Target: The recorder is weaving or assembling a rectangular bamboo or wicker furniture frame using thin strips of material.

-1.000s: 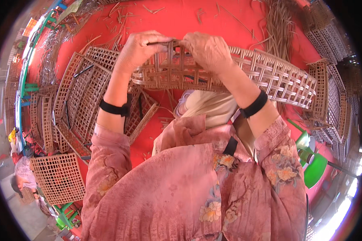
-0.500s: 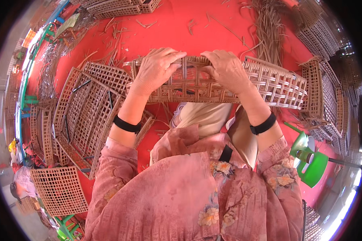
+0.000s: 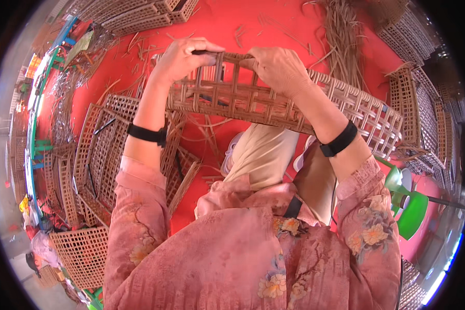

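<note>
woven lattice basket [image 3: 294,106], held over red floor [image 3: 243,26]; left hand [image 3: 183,57] at 11 o'clock, right hand [image 3: 276,67] at 12, fingers of both closed on its upper rim.

Rough, matt split-bamboo lattice of the woven basket panel [image 3: 294,103] under my left hand [image 3: 183,57] and right hand [image 3: 276,67]; dry straw-like strips [image 3: 346,36] litter the matt red floor mat [image 3: 232,23].

Open red floor [image 3: 232,23] beyond woven panel [image 3: 274,103]; obstructions: stacked lattice frames [image 3: 103,150] left, strip bundle [image 3: 346,36] far right, green stool [image 3: 411,204] near right.
</note>
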Demonstrator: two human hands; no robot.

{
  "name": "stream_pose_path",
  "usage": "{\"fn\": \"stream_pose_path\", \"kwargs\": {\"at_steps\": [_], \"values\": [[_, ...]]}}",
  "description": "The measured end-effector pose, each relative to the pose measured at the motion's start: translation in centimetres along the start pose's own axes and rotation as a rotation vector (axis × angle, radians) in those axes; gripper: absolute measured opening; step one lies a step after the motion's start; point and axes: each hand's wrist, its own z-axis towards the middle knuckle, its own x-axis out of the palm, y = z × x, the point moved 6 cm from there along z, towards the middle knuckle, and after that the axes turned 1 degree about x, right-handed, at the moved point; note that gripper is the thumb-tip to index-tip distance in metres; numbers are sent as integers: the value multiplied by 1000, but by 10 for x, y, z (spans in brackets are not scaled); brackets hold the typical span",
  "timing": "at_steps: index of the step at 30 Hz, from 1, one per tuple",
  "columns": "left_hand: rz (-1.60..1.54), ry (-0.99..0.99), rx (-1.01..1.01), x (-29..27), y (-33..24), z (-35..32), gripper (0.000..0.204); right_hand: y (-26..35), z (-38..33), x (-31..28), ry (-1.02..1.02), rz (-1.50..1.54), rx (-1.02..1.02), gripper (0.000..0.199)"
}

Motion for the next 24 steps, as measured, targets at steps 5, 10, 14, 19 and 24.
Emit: {"fn": "stream_pose_path", "kwargs": {"at_steps": [5,10,14,19,24], "values": [[-224,132,-145,5,34,34,31,-29,10,4,-30,124,-7,32],[-210,68,-48,5,11,2,34,-10,-28,-13,-77,56,-130,32],[33,-202,106,20,-23,-17,36,2,-31,-7,-180,-117,-218,31],[154,-255,177,39,-36,-11,27,1,-29,1,-85,-291,-132,19],[235,-356,367,44,-42,-8,19,-17,-15,-1,-46,-84,-197,15]]}}
